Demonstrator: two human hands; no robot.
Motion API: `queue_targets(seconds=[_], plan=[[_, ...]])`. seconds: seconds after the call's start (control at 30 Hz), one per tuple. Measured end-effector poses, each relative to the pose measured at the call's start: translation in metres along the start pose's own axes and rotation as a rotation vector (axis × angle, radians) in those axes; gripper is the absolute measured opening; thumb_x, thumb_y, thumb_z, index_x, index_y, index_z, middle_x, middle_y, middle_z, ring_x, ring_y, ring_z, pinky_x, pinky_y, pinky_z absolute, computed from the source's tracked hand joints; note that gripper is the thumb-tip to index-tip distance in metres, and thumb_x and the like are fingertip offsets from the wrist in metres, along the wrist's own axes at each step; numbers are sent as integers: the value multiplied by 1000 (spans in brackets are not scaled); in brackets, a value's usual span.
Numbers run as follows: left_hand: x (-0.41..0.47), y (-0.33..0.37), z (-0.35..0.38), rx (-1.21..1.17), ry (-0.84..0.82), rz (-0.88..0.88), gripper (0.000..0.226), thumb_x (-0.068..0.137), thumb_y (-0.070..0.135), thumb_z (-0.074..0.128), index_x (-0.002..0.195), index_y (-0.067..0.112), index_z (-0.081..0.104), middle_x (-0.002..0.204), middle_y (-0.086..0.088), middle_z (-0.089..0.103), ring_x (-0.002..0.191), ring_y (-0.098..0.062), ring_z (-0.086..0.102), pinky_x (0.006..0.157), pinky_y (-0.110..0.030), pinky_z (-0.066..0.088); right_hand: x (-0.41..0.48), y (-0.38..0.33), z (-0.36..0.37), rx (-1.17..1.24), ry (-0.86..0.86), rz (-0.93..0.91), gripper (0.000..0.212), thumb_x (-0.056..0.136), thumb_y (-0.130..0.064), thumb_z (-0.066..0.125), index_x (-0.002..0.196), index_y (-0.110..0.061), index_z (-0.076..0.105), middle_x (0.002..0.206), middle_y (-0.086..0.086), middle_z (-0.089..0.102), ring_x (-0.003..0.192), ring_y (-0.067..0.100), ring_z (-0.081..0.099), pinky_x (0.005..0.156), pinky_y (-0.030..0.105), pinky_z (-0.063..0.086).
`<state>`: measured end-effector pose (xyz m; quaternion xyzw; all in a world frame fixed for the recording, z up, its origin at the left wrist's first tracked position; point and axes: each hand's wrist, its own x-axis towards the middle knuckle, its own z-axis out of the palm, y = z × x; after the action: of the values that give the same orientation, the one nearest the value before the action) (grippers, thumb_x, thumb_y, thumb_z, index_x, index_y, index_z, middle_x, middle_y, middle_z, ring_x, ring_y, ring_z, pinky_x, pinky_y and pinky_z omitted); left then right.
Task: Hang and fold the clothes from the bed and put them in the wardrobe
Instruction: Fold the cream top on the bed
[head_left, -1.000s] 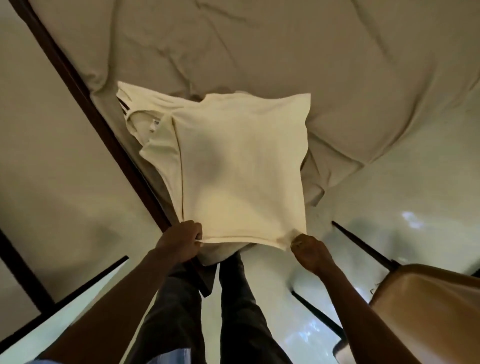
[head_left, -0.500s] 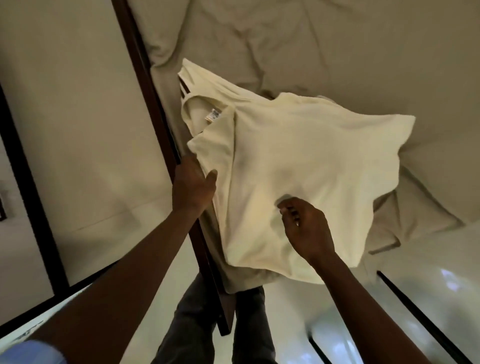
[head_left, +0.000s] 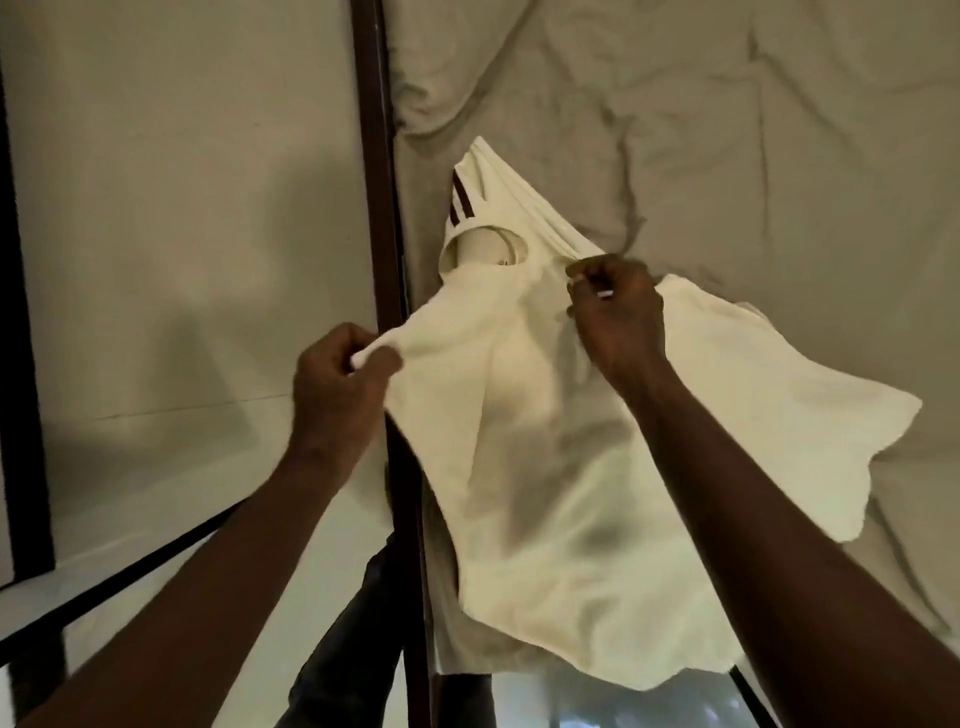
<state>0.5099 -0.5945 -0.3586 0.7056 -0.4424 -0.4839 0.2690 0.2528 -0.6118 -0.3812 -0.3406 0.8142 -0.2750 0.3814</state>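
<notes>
Head view: since half a second ago the right hand (head_left: 618, 312) has climbed from the middle of the cream T-shirt (head_left: 571, 467) to its shoulder, just beside the neck opening. The left hand (head_left: 337, 384) has shifted from the side edge to a bunched fold. Both hands pinch cloth between thumb and curled fingers, arms reaching forward. The shirt sits at frame centre on the rumpled bed sheet (head_left: 727, 130). Its left edge is lifted over the dark bed rail (head_left: 374, 156) and its hem droops at lower centre. Rumpled sheet spreads across the upper right.

Open stretch of rumpled bedsheet (head_left: 753, 130) beyond and right of the shirt (head_left: 571, 519); dark rail (head_left: 376, 182) just beside its left edge.
</notes>
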Motion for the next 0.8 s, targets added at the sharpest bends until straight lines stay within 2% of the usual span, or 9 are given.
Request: queue_targets(seconds=[0.07, 0.13, 0.27, 0.37, 0.47, 0.57, 0.63, 0.73, 0.8], plan=[[-1, -11, -31, -172, 36, -36, 13, 71, 14, 60, 68, 11, 48, 63, 5, 45, 66, -15, 41, 59, -32, 32, 22, -20, 16, -7, -57, 19, 16, 85, -31, 55, 93, -35, 68, 84, -13, 72, 81, 18, 74, 87, 46, 59], [0, -21, -56, -210, 72, -55, 12, 65, 9, 54, 68, 9, 42, 60, 8, 40, 64, -13, 37, 58, -30, 29, 36, -39, 37, -42, -136, 6, 28, 84, -29, 53, 109, -33, 67, 87, -10, 72, 81, 20, 74, 86, 47, 60], [3, -40, -82, -181, 113, -174, 22, 54, 9, 50, 73, 17, 55, 60, 15, 47, 65, -15, 38, 57, -27, 26, 46, -66, 73, -308, -298, -235, 69, 87, -10, 47, 149, -40, 43, 91, 0, 73, 84, 25, 70, 84, 44, 58], [4, -51, -90, -171, 43, -231, 33, 53, 10, 51, 81, 18, 66, 65, 15, 57, 68, -17, 45, 60, -28, 32, 52, -82, 95, -480, -459, -396, 86, 87, -9, 49, 163, -35, 19, 85, 8, 72, 77, 30, 67, 76, 48, 57], [7, -61, -95, -190, -21, -302, 34, 55, 14, 59, 83, 26, 73, 76, 7, 65, 80, -21, 55, 74, -37, 42, 69, -96, 114, -545, -475, -346, 77, 90, -23, 52, 160, -26, 19, 90, 12, 72, 77, 35, 69, 75, 49, 59], [11, -64, -101, -200, -75, -324, 29, 60, 19, 68, 88, 25, 75, 81, 3, 69, 82, -20, 61, 78, -40, 49, 81, -111, 122, -597, -544, -281, 34, 90, -23, 46, 123, -21, 53, 86, 11, 74, 70, 32, 74, 75, 50, 63], [15, -67, -103, -218, -89, -325, 19, 71, 14, 72, 88, 21, 76, 83, 2, 72, 81, -16, 65, 79, -37, 53, 84, -118, 121, -619, -534, -291, 23, 92, -21, 44, 104, -19, 63, 85, 12, 75, 74, 32, 74, 76, 49, 63], [20, -71, -103, -163, -21, -312, 19, 87, -2, 74, 90, 17, 75, 84, 3, 74, 84, -17, 67, 80, -36, 58, 87, -123, 115, -597, -251, -423, 29, 94, -22, 51, 116, -17, 68, 106, 13, 74, 102, 34, 68, 87, 42, 55], [24, -73, -98, -169, 20, -334, 21, 91, -4, 70, 92, 17, 73, 87, 2, 74, 88, -19, 67, 76, -30, 63, 84, -123, 108, -486, -195, -466, 33, 94, -19, 54, 125, -20, 64, 114, 7, 74, 107, 29, 67, 90, 38, 51]])
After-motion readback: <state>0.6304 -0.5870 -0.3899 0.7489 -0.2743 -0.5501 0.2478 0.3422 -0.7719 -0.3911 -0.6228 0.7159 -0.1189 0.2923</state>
